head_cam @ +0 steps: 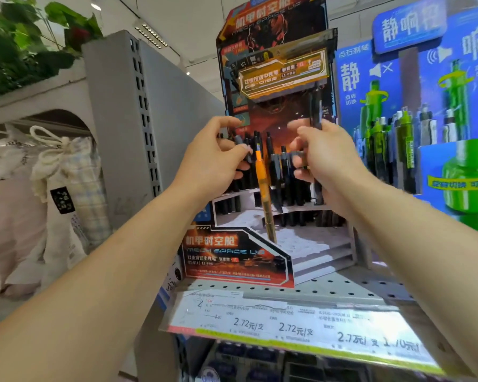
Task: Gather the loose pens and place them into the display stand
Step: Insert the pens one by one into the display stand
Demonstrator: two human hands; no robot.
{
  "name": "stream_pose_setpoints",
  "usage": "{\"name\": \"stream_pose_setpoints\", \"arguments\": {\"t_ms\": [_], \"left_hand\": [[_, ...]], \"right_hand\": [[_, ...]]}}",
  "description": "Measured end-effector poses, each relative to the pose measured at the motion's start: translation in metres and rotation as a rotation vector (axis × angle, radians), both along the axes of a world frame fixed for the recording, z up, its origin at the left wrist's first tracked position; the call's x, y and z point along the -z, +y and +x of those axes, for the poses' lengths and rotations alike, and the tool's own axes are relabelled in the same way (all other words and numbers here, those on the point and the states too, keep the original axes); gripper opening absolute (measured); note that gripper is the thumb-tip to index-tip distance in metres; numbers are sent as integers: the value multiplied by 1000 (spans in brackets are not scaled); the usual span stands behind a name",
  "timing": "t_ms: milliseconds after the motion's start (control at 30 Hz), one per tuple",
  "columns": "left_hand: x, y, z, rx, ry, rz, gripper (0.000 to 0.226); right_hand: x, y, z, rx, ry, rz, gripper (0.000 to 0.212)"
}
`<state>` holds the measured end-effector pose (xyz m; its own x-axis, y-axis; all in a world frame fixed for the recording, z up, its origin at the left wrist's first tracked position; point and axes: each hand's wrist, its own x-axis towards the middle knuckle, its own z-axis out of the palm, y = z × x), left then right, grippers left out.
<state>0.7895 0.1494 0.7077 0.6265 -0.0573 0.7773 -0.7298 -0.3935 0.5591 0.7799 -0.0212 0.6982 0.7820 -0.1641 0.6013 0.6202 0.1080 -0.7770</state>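
A cardboard display stand [238,252] with red and black print sits on a perforated shelf. Its upper tier holds several black pens [276,172] standing upright. An orange pen [264,194] leans in front of them, its tip down on the stand's lower white step. My left hand [210,164] is raised at the left end of the row, fingers curled around a dark pen [242,146]. My right hand [326,158] grips a black pen [316,111] upright at the right side of the stand; its lower end is hidden behind the hand.
A blue and green pen display [425,128] stands close on the right. A grey shelf upright [138,119] rises on the left, with white fabric bags [61,194] beyond it. Price labels [301,326] hang along the shelf's front edge.
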Motion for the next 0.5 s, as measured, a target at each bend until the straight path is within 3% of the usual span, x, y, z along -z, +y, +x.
{"name": "stream_pose_setpoints", "arguments": {"t_ms": [167,333,500], "left_hand": [[-7,-3,1,-8,1,-12,33],[-13,-20,3,-243,-139,276,27],[-15,-17,9,-340,-141,314,33]], "right_hand": [[-9,-14,-4,44,-4,60,11],[-9,-14,-2,40,-38,105,18],[-9,-17,3,39,-44,103,24]]}}
